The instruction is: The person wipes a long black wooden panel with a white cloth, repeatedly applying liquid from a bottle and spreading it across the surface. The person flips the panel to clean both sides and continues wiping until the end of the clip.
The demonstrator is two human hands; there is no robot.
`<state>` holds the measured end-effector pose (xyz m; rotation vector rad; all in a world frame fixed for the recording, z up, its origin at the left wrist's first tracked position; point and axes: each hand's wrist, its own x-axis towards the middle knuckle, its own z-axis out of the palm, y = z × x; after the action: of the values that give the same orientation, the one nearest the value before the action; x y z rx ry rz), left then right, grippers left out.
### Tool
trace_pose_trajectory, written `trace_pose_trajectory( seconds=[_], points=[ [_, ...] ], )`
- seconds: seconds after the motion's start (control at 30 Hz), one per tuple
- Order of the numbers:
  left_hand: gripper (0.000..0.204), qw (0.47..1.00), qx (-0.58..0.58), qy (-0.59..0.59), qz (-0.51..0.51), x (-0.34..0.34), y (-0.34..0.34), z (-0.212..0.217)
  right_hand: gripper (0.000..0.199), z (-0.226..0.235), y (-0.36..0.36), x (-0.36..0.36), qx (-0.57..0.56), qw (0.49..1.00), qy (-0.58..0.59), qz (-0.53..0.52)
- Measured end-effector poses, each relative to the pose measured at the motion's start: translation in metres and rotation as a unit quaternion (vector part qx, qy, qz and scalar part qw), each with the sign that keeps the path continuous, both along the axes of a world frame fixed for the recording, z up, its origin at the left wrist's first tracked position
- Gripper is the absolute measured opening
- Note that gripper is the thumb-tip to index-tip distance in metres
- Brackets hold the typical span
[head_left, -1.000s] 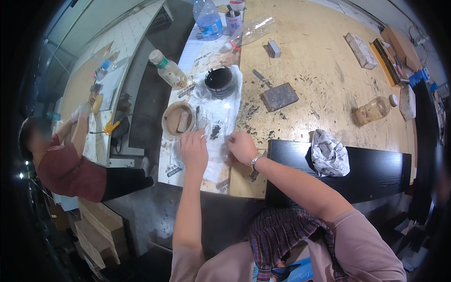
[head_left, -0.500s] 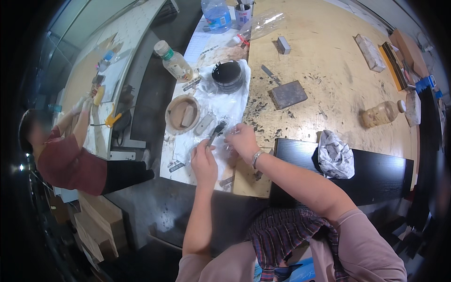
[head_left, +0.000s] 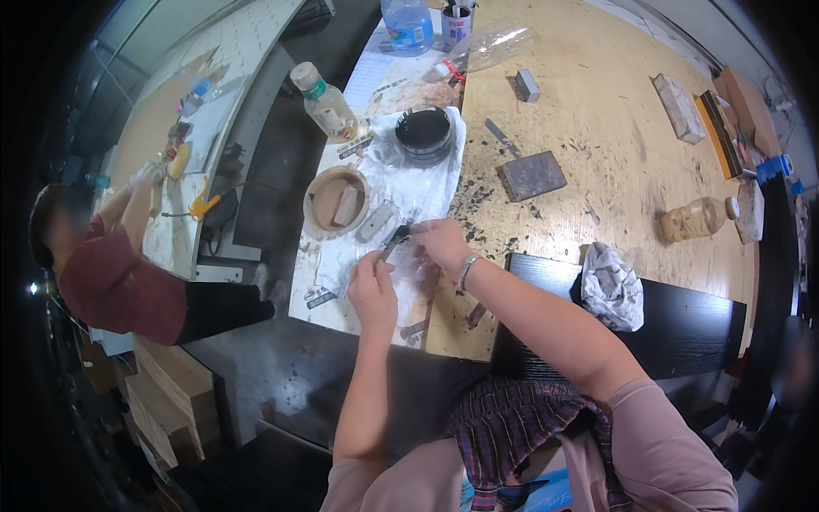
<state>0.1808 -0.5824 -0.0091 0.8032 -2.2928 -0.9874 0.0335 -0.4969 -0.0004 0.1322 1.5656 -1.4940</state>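
My right hand point(head_left: 441, 245) pinches the upper end of a small dark flat tool point(head_left: 393, 241) over a white plastic sheet point(head_left: 408, 189). My left hand point(head_left: 373, 292) meets the tool's lower end with its fingertips closed on it. Both hands hover near the table's front edge. Just beyond them on the sheet stand a round wooden bowl point(head_left: 322, 205) with a pale block inside and a black round tin point(head_left: 424, 135). A small grey flat piece point(head_left: 375, 222) lies beside the bowl.
A dark square stone point(head_left: 532, 175), a grey block point(head_left: 528, 84) and an amber jar point(head_left: 695, 219) lie on the wooden table point(head_left: 597, 145). A crumpled cloth point(head_left: 612, 288) rests on a black board point(head_left: 691, 328). Bottles point(head_left: 324, 102) stand at the back. A person in red point(head_left: 111, 277) works at the left.
Both hands came off the plastic sheet and drew back toward me. The small dark tool is now held between them.
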Motion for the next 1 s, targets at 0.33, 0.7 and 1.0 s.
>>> trace_pose_trajectory(
  seconds=[0.33,0.7,1.0],
  points=[
    [0.017,1.000,0.012,0.013,0.022,0.001,0.002,-0.013,0.025,0.005,0.005,0.004,-0.011,1.000,-0.004,-0.013],
    [0.018,0.998,-0.048,0.021,0.037,-0.001,0.006,-0.002,0.020,0.003,0.008,0.006,-0.005,0.999,0.046,0.011],
    [0.020,0.994,-0.105,0.017,0.004,-0.001,0.005,0.004,0.023,0.001,0.009,0.007,-0.009,0.998,0.053,0.025]
  ],
)
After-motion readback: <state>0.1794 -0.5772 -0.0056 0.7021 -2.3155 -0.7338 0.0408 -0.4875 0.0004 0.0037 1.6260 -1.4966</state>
